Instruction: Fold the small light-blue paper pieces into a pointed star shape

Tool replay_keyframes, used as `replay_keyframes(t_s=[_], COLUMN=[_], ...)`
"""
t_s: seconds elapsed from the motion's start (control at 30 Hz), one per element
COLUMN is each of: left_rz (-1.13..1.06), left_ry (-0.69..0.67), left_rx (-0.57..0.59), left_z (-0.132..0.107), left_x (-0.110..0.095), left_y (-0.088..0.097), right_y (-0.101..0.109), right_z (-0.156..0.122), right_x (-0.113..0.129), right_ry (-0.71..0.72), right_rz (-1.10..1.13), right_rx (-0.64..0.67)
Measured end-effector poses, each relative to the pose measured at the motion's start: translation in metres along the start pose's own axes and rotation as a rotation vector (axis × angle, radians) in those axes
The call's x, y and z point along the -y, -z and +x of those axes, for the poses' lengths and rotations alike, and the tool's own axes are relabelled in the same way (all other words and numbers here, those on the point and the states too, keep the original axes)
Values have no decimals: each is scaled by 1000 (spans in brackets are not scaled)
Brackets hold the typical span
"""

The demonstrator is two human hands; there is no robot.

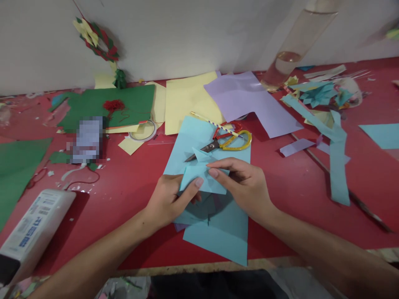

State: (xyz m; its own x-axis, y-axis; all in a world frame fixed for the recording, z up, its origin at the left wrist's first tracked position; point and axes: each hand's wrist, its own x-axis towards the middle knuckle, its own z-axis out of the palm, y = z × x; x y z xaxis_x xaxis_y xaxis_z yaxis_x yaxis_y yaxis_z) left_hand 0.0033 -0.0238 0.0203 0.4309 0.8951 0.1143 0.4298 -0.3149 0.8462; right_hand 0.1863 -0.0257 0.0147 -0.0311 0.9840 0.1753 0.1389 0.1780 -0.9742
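Observation:
Both hands hold a folded light-blue paper [199, 176] above the table. My left hand [173, 197] is closed on its left side, thumb on top and the other fingers underneath. My right hand [241, 182] pinches the upper right edge between thumb and forefinger. One small pointed flap stands up at the paper's far side. Beneath lie flat light-blue sheets [224, 236]. Just beyond the hands rest scissors [232, 141] with one red and one yellow handle loop, blades pointing left. A patterned pencil [215, 123] lies across their handles.
Yellow [190, 104], purple [246, 99] and green sheets [134, 99] lie along the wall. A phone [87, 139], a tape roll [143, 131] and a white power bank-like box [39, 230] are at left. Blue paper strips [339, 166] and a liquid-filled clear cylinder [286, 60] stand out at right.

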Motion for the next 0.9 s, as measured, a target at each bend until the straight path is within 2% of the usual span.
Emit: replay_keyframes(t_s=[0.9], left_rz=[-3], left_ry=[-15], left_rx=[10], left_z=[0], left_x=[-3], left_y=[1], right_y=[1], right_z=[-1], right_x=[2], right_ry=[-21], right_rz=[-49], right_rx=[-1])
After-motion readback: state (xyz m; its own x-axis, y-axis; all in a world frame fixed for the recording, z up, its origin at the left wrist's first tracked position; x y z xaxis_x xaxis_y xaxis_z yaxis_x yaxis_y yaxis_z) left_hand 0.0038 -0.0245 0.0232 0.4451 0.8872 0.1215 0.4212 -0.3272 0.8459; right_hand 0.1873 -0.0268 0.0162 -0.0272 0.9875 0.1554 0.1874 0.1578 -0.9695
